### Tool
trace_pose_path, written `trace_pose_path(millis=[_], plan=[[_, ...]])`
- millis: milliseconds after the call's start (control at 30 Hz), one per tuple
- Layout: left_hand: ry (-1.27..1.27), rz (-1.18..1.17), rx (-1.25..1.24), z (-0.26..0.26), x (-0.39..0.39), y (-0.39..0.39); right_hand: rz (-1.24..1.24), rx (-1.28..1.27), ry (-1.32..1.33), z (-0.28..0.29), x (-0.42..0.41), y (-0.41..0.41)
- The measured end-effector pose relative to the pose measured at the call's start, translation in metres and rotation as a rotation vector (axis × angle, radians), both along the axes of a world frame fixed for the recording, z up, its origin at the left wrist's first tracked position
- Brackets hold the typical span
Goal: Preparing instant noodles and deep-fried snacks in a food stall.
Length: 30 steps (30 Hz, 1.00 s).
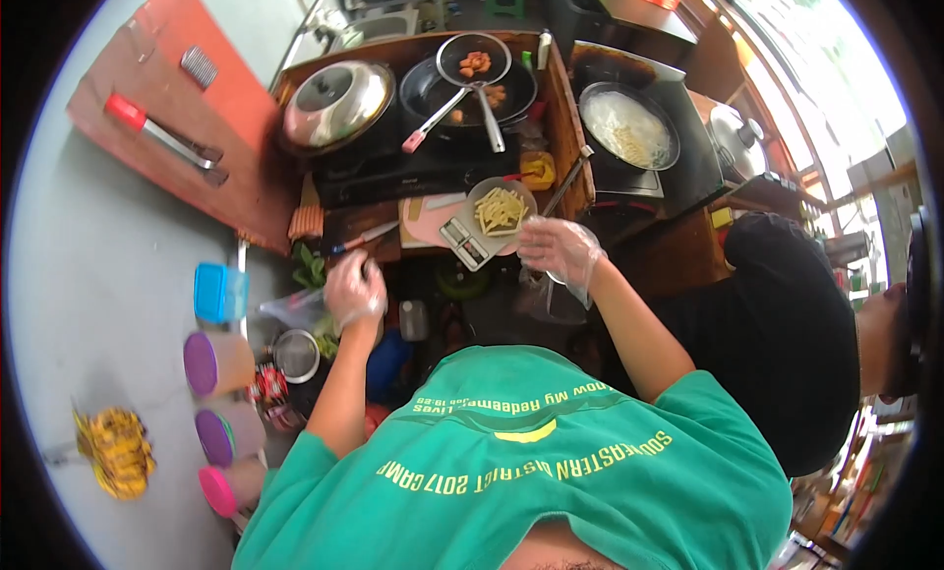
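Note:
Both hands wear clear plastic gloves. My left hand [355, 293] is loosely curled, left of the knife [366, 238]; whether it holds anything is hidden. My right hand [557, 253] has its fingers extended beside a bowl of cut potato sticks [500, 211], with nothing visible in its grasp. That bowl rests on a white digital kitchen scale [466, 244]. Beneath the scale lie a pink board [425, 227] and other flat pieces. Behind it, a yellow tub [538, 172] has a red-handled utensil in it.
Ahead stand a lidded pan [339, 105] and a dark wok [420, 101] with a strainer of browned pieces [474, 63] over it. Potato sticks bubble in a frying pan [627, 127] beyond a wooden partition [574, 138]. At right is another person in black [767, 349]. Lidded containers [217, 363] line the left.

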<state>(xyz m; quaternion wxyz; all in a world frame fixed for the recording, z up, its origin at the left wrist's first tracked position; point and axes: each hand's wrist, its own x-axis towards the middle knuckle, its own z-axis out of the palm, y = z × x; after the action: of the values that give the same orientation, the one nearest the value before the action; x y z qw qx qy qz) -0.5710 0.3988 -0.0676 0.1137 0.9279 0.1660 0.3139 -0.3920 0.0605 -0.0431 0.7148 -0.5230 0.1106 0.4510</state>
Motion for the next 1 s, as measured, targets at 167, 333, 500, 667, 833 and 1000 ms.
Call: trace_pose_path(millis=[167, 333, 500, 667, 833, 1000], plan=[[-0.008, -0.100, 0.030, 0.025, 0.176, 0.011, -0.139, -0.059, -0.090, 0.008, 0.086, 0.061], [0.311, -0.251, -0.240, 0.014, 0.268, 0.018, -0.166, -0.020, 0.111, -0.005, 0.157, 0.108], [0.378, -0.249, -0.061, 0.010, 0.305, 0.020, -0.216, -0.076, 0.097, -0.004, 0.192, 0.146], [0.385, -0.280, 0.054, 0.037, 0.299, 0.047, -0.180, -0.156, -0.044, 0.007, 0.189, 0.149], [0.320, -0.318, -0.106, 0.052, 0.298, 0.103, -0.205, -0.290, -0.165, 0.040, 0.165, 0.128], [0.719, -0.080, -0.714, 0.048, 0.344, 0.118, -0.232, -0.272, -0.207, 0.041, 0.160, 0.102]])
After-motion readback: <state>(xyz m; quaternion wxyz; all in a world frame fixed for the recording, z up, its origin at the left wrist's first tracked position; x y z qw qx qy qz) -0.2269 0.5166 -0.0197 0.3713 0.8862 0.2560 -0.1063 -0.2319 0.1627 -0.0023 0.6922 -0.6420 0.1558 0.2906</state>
